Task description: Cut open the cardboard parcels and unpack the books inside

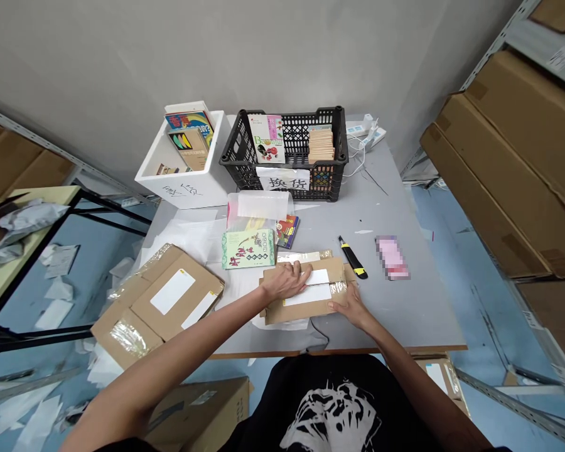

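A flattish cardboard package (306, 309) with white labels and clear tape lies near the table's front edge. My left hand (287, 280) rests across its top left part, fingers bent and pressed together at a flap edge; what lies under the fingertips is hidden. At its right end my right hand (352, 306) grips the edge, thumb on top and the other fingers partly hidden. Just beyond the right hand lies a black and yellow utility knife (353, 257). A green-bordered book (249, 248) sits behind the package, beside a dark colourful book (287, 231).
On the left, an opened cardboard carton (153, 314) overhangs the table edge. A white bin (183, 188) and a black crate (324, 179) hold books at the back. A pixelated pink item (392, 257) lies to the right. Large boxes (489, 207) lean on shelving at right.
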`<state>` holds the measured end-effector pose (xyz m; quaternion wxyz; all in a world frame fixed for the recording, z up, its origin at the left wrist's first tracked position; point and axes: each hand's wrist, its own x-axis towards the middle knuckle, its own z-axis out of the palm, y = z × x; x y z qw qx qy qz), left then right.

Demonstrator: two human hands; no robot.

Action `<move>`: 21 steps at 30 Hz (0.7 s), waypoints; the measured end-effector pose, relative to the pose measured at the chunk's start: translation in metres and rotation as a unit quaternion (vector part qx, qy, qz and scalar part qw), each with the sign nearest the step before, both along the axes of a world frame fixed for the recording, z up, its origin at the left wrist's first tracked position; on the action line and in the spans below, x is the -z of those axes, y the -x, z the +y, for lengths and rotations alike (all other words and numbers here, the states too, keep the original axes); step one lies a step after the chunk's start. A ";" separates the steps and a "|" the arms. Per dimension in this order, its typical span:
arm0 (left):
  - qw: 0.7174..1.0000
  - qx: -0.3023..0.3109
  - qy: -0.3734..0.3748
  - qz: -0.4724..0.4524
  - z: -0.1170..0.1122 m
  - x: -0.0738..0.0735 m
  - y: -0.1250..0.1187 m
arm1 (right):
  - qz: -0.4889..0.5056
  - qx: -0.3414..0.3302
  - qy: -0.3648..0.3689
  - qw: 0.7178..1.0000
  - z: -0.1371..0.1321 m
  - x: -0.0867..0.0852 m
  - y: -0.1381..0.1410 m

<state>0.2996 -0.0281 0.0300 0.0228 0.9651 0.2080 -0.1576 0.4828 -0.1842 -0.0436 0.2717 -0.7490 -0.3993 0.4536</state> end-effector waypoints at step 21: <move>0.993 -0.089 0.062 0.044 0.068 -0.032 -0.019 | -0.050 -0.036 0.015 0.998 -0.004 -0.003 0.000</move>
